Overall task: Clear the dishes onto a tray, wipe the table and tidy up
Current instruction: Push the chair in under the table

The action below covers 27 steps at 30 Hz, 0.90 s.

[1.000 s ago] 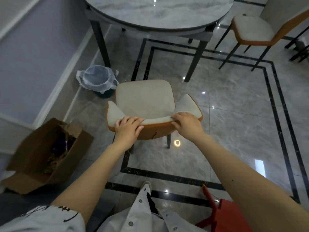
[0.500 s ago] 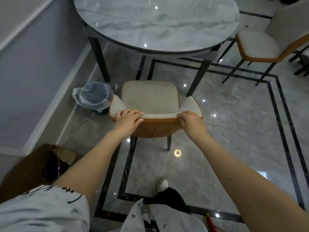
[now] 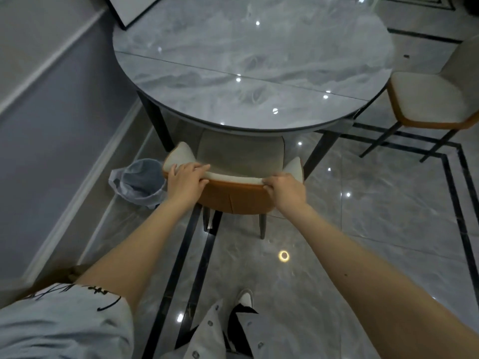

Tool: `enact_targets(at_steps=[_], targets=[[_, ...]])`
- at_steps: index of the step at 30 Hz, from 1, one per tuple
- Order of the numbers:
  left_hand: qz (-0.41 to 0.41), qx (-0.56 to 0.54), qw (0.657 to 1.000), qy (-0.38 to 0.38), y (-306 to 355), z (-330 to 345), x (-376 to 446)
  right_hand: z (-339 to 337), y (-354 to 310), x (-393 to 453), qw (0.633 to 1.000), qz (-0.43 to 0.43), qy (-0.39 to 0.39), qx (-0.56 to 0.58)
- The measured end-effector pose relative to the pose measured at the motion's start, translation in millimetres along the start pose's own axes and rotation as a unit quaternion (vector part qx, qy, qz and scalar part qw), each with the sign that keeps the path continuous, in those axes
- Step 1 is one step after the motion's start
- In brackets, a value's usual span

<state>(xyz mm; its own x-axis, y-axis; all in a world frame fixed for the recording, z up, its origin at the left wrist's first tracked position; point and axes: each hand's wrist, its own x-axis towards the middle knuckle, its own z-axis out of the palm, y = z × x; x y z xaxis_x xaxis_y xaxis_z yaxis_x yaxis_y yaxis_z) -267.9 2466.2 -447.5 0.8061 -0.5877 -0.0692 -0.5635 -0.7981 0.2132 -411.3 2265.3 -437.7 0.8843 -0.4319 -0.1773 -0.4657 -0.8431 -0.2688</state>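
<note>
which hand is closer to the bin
Left. The left hand grips the chair back at the end just beside the bin; the right hand grips the far end, away from it.

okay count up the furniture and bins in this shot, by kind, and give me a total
Tables: 1, the round marble table.
Chairs: 2, one held, one at right.
Bins: 1, the lined bin.
Total: 4.
</note>
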Motion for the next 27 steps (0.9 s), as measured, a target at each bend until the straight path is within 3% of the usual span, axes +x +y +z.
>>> enact_targets(at_steps=[5, 10, 17, 19, 21, 24, 27], targets=[[0.004, -0.01, 0.999, 0.043, 9.3, -17.8, 56.2, -10.9, 7.2, 62.0, 0.999, 0.016, 0.031, 0.0], [0.019, -0.018, 0.999, 0.035, 6.8, -22.5, 102.1, -18.1, 17.5, 102.0, 0.999, 0.025, 0.03, -0.027], [0.073, 0.077, 0.989, -0.107, 6.9, -47.1, 162.5, -31.3, 38.0, 123.9, 1.0, 0.014, -0.007, -0.015], [0.066, 0.021, 0.991, -0.113, 29.4, -55.1, 178.6, -38.2, 43.1, 129.5, 0.999, -0.008, -0.033, 0.022], [0.076, -0.064, 0.993, -0.058, 63.0, -63.1, 193.3, -53.7, 51.7, 134.8, 0.993, 0.011, -0.015, 0.119], [0.123, -0.203, 0.971, 0.023, 124.7, -81.6, 216.5, -97.9, 77.8, 147.0, 0.965, 0.045, 0.069, 0.25], [0.168, -0.328, 0.929, 0.034, 207.6, -100.6, 233.8, -152.9, 122.8, 148.6, 0.934, 0.07, 0.171, 0.306]])
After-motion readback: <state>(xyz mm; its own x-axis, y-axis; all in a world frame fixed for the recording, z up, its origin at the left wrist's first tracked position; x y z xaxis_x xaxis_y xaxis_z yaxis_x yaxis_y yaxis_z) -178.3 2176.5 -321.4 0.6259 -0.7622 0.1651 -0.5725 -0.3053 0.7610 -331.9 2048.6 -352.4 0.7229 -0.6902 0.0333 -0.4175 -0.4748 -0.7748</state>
